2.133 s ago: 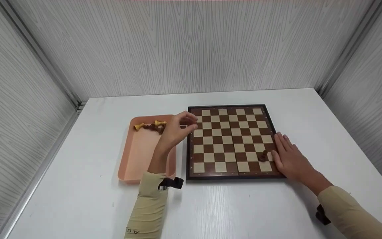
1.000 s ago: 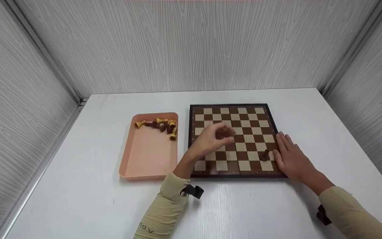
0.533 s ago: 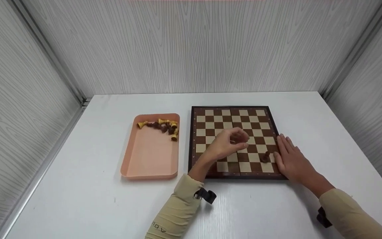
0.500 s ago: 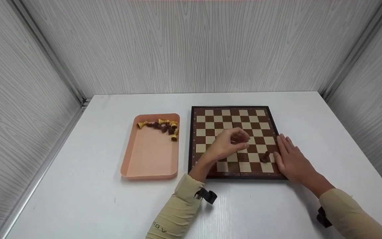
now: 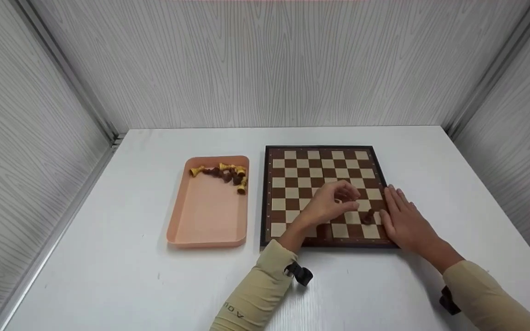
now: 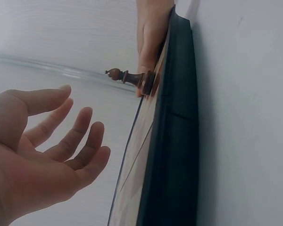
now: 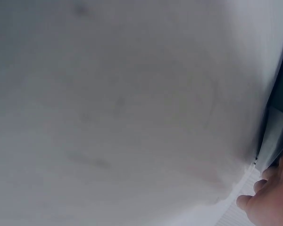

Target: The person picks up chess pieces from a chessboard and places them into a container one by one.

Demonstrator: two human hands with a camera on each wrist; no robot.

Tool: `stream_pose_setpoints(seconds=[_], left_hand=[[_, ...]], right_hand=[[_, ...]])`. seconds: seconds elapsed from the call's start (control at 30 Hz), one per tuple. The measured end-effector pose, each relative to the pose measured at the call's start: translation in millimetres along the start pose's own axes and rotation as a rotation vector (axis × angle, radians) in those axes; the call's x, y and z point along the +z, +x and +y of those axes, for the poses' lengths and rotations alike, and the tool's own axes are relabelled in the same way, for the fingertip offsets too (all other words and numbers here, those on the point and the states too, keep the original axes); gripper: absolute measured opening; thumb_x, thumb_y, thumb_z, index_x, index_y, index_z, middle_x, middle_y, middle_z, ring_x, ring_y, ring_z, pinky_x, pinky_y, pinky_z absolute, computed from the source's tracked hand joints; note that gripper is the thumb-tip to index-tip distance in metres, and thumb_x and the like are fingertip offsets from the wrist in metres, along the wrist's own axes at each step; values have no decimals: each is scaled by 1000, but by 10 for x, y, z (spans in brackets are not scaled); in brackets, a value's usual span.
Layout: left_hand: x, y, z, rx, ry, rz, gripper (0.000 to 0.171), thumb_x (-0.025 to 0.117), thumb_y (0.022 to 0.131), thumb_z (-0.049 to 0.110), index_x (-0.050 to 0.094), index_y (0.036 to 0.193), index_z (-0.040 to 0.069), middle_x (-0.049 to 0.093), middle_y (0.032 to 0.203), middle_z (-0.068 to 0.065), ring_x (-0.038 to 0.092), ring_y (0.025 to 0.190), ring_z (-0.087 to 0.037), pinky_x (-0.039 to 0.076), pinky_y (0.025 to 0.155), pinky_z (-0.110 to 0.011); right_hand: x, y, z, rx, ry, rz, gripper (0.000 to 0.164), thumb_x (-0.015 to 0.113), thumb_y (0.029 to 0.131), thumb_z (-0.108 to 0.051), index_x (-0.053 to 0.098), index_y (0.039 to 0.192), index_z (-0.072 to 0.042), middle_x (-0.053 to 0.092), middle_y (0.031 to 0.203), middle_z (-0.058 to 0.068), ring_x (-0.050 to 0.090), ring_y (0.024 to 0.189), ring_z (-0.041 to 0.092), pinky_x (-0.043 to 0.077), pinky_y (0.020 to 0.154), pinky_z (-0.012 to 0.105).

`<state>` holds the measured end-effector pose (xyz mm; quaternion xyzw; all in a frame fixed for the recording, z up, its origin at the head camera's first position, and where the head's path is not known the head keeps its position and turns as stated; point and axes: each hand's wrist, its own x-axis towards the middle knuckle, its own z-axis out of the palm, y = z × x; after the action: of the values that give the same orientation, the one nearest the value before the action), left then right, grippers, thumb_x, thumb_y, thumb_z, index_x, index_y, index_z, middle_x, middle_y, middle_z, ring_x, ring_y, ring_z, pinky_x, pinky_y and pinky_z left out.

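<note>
A dark brown chess bishop [image 5: 368, 217] stands upright near the right front corner of the chessboard [image 5: 291, 182]. Above the board, just left of that bishop, hovers my left hand [image 5: 328, 202]; its thumb and fingers are loosely curved with nothing between them. In the left wrist view a gap shows between the left hand [image 6: 52, 146] and the bishop [image 6: 137, 81]. My right hand [image 5: 405, 223] rests along the board's right edge, fingers extended, its thumb near the piece. Only part of the right hand [image 7: 271, 195] shows in the right wrist view, beside the board's side.
Left of the board sits a pink tray [image 5: 207, 216] with several chess pieces [image 5: 227, 174], yellow and dark brown, lying in its far part. Both stand on a white table [image 5: 108, 230]. Wood-grain panels [image 5: 265, 64] enclose the back and sides.
From beside the tray, my left hand has moved right across the board towards the bishop, its fingers staying loosely curved. My right hand and the bishop have stayed in place.
</note>
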<state>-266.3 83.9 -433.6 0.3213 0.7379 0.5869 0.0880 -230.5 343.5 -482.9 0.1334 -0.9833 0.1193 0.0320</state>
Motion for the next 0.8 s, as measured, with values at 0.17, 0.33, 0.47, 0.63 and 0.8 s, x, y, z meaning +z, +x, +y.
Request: stream_pose_setpoints(seconds=[0.17,0.33,0.47,0.63,0.8], left_hand=[[85,26,-13,-33,39,5,20,71,97,8,69,115,0,70,113,-8,65,106,-18,51,87,-23],[170,59,-22,-67,69,-8,19,73,96,9,71,113,3,70,111,-5,65,108,-21,50,85,-22],[246,99,-21,-95,94,-27,19,75,95,9,72,113,4,71,111,-8,65,107,-19,49,86,-21],[349,147,-25,-98,133,-45,18,74,94,7,73,112,5,72,109,-6,66,101,-14,50,82,-18],[429,189,-29,-87,175,-43,15,73,94,4,74,108,4,73,104,-2,66,94,-9,50,78,-17]], right_hand=[[-8,-7,3,-4,1,4,68,30,112,-37,12,160,7,14,166,28,14,152,48,22,114,70],[-4,-10,6,-7,5,7,68,30,112,-37,12,161,7,14,167,27,14,152,48,22,115,69],[7,-4,14,-10,6,16,68,29,112,-37,13,160,7,14,167,27,14,152,48,22,114,69],[3,-9,13,-9,0,20,68,30,112,-37,14,160,8,15,166,28,15,152,49,23,114,70],[-1,-12,7,-18,-1,20,67,31,112,-35,15,160,8,16,166,28,15,152,48,23,114,70]])
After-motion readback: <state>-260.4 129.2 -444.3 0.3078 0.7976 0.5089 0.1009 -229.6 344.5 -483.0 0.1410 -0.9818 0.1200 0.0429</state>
